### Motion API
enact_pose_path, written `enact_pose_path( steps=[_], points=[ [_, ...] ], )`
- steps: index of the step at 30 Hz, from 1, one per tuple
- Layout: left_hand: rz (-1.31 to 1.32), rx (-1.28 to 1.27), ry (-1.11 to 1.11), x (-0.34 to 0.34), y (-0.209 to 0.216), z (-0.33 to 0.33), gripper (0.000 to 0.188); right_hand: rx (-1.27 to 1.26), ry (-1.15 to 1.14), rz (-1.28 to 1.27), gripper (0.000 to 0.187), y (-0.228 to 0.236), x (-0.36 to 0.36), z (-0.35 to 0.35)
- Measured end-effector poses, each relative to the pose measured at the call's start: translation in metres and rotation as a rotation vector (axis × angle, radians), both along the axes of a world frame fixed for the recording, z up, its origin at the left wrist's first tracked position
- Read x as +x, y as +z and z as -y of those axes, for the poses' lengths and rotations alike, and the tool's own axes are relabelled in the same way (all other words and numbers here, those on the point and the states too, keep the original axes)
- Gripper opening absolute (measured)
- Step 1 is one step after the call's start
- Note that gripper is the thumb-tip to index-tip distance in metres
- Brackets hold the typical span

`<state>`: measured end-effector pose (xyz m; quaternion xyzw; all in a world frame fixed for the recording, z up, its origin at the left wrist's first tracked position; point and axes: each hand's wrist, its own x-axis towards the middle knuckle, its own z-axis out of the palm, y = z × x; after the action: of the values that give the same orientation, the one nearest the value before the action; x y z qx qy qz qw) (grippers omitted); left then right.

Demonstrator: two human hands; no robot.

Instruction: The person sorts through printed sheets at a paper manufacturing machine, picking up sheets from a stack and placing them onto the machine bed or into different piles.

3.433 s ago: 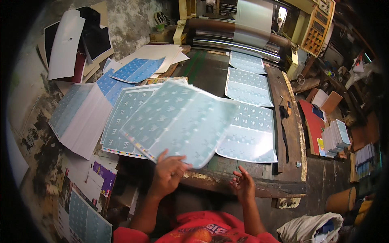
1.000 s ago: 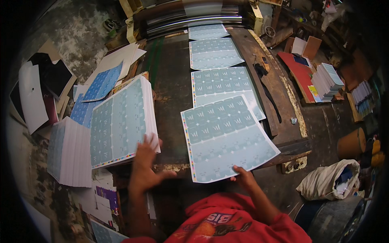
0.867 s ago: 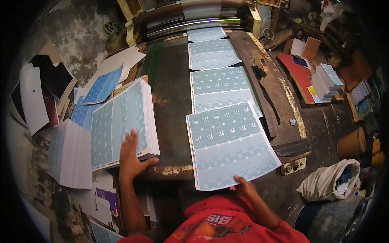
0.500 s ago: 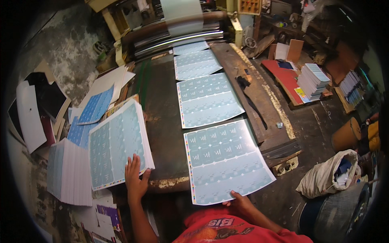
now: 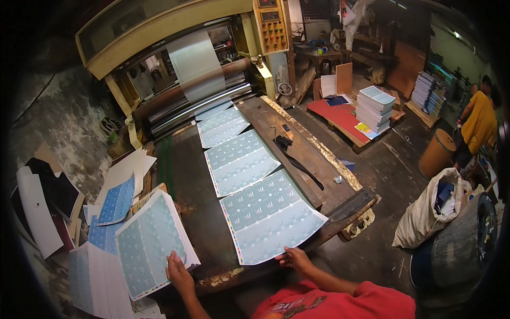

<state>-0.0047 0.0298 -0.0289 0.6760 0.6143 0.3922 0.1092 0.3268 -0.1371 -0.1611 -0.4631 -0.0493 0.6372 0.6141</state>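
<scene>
Pale blue-green printed sheets lie in a line down the machine's dark table (image 5: 204, 212), from the rollers to the near edge. At the near edge of the front sheet (image 5: 271, 212) is my right hand (image 5: 296, 260), palm partly up and fingers apart. Its fingertips are at the sheet's edge; whether they touch it I cannot make out. To the left, a thick stack of the same sheets (image 5: 151, 242) stands tilted. My left hand (image 5: 181, 272) rests by its near right edge, fingers extended, holding nothing.
Silver rollers (image 5: 202, 109) and a button panel (image 5: 270, 26) stand beyond the table. Blue sheets (image 5: 118, 201) and another stack (image 5: 101, 282) are at left. A white sack (image 5: 425, 212), a brown drum (image 5: 437, 153) and a person in yellow (image 5: 478, 125) are at right.
The view has tilted up and turned. My right thumb was on the front sheet's near edge; now that hand's fingers are apart. My left hand has shifted lower along the stack.
</scene>
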Motion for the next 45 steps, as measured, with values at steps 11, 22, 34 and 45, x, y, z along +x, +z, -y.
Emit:
enact_pose_path(
  steps=[11,22,34,45],
  points=[
    [0.295,-0.098,0.011,-0.014,0.008,0.008,0.04,0.02,-0.228,0.079,0.076,0.008,-0.014,-0.012],
    [0.251,-0.088,-0.372,0.024,0.058,0.051,0.026,0.147,0.049,0.052,0.05,0.032,0.001,-0.02],
    [-0.233,0.038,-0.638,0.038,0.046,0.06,0.044,0.044,0.076,-0.128,0.035,0.026,0.001,-0.019],
    [-0.413,0.214,-0.134,-0.02,-0.005,0.014,0.047,-0.125,0.211,0.054,0.036,0.009,-0.01,0.055]
  ],
)
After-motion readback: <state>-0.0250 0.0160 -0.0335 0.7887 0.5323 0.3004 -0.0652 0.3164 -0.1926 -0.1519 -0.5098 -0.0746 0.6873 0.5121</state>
